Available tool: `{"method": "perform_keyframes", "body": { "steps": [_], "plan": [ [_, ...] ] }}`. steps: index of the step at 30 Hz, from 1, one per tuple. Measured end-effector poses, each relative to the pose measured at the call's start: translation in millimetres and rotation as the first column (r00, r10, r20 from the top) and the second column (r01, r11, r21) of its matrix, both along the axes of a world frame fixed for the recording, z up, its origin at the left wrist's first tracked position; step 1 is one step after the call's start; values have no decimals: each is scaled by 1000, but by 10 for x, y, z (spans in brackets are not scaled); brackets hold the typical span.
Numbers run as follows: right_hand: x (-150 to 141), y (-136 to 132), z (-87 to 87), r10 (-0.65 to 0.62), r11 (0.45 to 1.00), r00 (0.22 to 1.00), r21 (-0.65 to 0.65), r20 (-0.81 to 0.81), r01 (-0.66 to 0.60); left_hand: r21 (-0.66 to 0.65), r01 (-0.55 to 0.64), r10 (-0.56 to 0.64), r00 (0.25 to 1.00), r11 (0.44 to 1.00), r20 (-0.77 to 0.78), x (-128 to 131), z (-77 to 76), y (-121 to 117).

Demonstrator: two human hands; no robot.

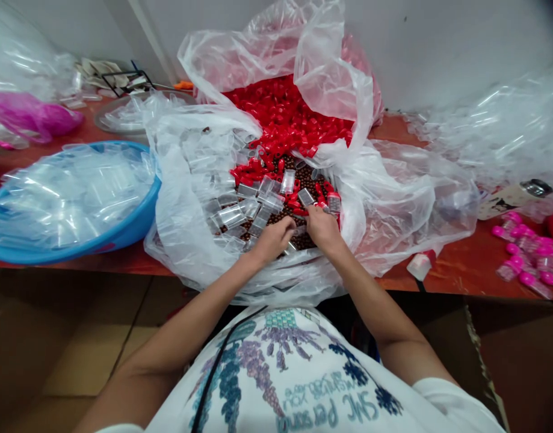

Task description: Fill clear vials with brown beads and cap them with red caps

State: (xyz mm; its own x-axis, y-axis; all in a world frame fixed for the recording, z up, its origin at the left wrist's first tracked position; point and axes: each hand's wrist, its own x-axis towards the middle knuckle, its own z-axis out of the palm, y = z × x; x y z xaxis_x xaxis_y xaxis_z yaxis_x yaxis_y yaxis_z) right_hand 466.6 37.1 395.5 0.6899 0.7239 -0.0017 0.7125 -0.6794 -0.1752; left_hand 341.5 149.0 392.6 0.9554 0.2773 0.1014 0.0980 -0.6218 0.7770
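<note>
Site: small assembly workshop, by evidence of table, blue basin heaped with clear pieces, bulk red pieces right of basin

Our left arm and right arm reach forward and converge; our left grip, fingers curled, sits just beside our right grip, back upward.

Wall: pale grey, slanting strip at left
Tabletop: red, along wall
Floor: beige, tiled, dark joint

The single view looks from the wearer's head, forward and down, close above the white printed fabric shirt at bottom centre.
</note>
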Motion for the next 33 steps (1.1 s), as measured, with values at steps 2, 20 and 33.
{"method": "perform_keyframes", "body": {
  "steps": [2,20,33],
  "plan": [
    [31,-26,-12,-88,986,995,140,-49,94,-238,-78,81,997,968,0,-31,48,82],
    [-106,-115,49,285,955,959,-83,-2,-284,-11,-255,246,942,967,-228,-47,-126,312],
    [-259,219,-208,498,866,849,63,-175,-495,-472,-377,373,922,797,-107,4,-220,397]
  ]
}}
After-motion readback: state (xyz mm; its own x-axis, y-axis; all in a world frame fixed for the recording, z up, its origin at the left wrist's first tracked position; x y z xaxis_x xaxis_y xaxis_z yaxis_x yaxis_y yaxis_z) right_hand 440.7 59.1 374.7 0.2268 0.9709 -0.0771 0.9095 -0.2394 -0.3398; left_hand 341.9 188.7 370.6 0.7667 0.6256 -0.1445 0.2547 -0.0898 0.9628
